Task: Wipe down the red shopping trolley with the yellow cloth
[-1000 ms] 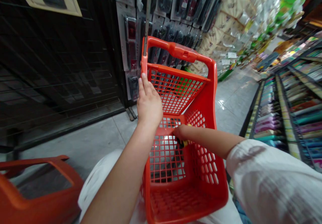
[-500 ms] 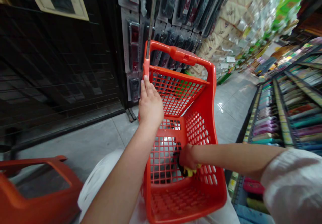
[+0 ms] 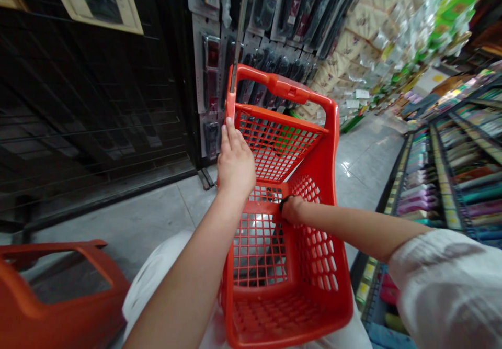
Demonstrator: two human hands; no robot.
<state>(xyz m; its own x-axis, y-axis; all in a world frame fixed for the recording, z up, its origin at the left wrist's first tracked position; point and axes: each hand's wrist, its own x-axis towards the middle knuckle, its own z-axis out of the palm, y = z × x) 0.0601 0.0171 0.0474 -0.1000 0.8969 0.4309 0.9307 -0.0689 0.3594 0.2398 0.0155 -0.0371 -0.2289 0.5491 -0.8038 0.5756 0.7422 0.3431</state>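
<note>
A red plastic shopping basket (image 3: 343, 265) with lattice sides and a long handle stands in front of me. My left hand (image 3: 236, 161) lies on its left rim, fingers stretched out along the edge and the thumb hidden. My right hand (image 3: 293, 210) reaches down inside the basket, near the cross strip between the two lattice panels. Its fingers are curled, mostly out of sight, around a dark item (image 3: 285, 201) of which only a small black part shows.
Black packaged goods (image 3: 266, 61) hang on a rack beyond the basket. At the lower left is another orange-red basket (image 3: 78, 307). Shelves of folded coloured textiles (image 3: 470, 192) line the right side, with a tiled floor (image 3: 356, 150) between. A dark panel (image 3: 86, 108) stands at left.
My right hand has moved away from me inside the basket, taking the black item along. The yellow part seen beside it before no longer shows. My left hand stays on the rim.
</note>
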